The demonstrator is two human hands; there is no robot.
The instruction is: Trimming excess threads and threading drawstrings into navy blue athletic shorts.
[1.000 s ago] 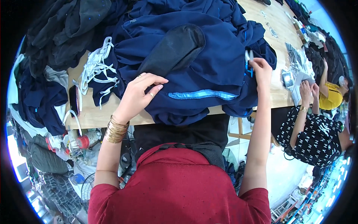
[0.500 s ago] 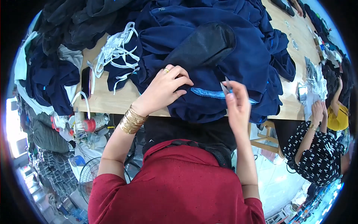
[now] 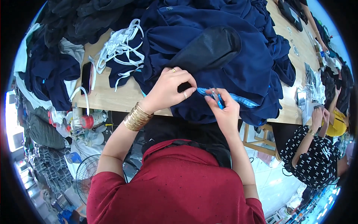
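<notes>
A heap of navy fabric (image 3: 253, 63) lies in front of me on the table, with a black cloth piece (image 3: 209, 48) on top. Along its near edge runs a shiny light-blue strip (image 3: 246, 101). My left hand (image 3: 172, 89) pinches the fabric at the strip's left end, thumb and forefinger together. Close beside it, my right hand (image 3: 226, 110) is closed around small thread snips (image 3: 218, 100) with blue on the handle. The snips lie over the strip; their tips are partly hidden by my fingers.
White straps (image 3: 119, 44) lie tangled left of the heap, near a phone (image 3: 86, 76). Black cloth (image 3: 80, 22) is piled at far left. A fan (image 3: 87, 175) stands below the table's left side. A co-worker in a patterned shirt (image 3: 313, 155) sits to the right by a wooden stool (image 3: 259, 140).
My right hand has come left and down with the snips, nearer my left hand. The left fingers have closed into a pinch, and the strip's left end has been lifted a little.
</notes>
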